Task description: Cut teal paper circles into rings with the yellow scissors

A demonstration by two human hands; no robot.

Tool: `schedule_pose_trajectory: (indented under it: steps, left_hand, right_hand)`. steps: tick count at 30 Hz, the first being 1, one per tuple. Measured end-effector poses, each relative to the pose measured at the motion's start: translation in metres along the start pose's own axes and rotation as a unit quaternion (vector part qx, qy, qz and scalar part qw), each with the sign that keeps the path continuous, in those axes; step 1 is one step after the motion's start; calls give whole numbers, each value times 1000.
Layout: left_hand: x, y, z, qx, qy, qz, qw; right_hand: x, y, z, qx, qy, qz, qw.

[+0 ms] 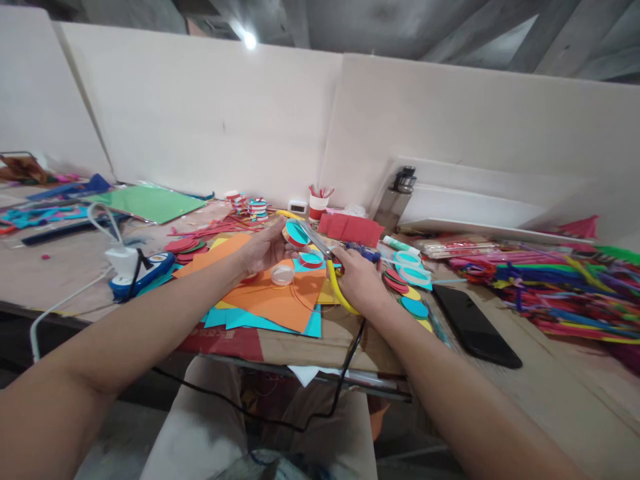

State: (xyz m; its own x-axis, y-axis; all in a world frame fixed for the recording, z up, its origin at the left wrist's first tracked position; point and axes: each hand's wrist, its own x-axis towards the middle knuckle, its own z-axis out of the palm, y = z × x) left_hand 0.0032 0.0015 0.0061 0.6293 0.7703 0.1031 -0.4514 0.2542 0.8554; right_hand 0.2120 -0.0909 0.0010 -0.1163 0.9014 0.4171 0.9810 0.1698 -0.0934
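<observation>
My left hand [267, 250] holds a small round paper drum [297, 233] with a blue top and a red-and-white side. In my right hand [357, 275] is a pair of scissors [339, 290] with yellow handles, its metal blades reaching to the drum's edge. Below my hands, orange paper sheets [285, 310] lie over blue sheets [235, 319]. A clear round cap or roll [283, 275] rests on the orange paper. Just beyond it sits another blue-topped red ring [311, 259]. Cut paper discs [414, 307] lie right of my right hand.
A black phone [475, 325] and bundles of coloured pipe cleaners [565, 287] are on the right. At the left stand a blue power strip [143, 275] with a white charger and a green sheet [150, 202]. A paper cup [318, 205] and a bottle [395, 200] stand behind.
</observation>
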Motion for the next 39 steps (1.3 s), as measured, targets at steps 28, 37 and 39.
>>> schedule_pose_trajectory:
  steps: [28, 37, 39]
  left_hand:
    - [0, -1, 0, -27, 11, -5, 1000]
    - [1, 2, -4, -37, 18, -2, 999]
    - [1, 1, -5, -37, 11, 6, 999]
  right_hand:
    - [-2, -7, -5, -56, -25, 24, 998]
    - [-3, -11, -9, -63, -31, 29, 997]
    - [-3, -12, -10, -65, -40, 37, 996]
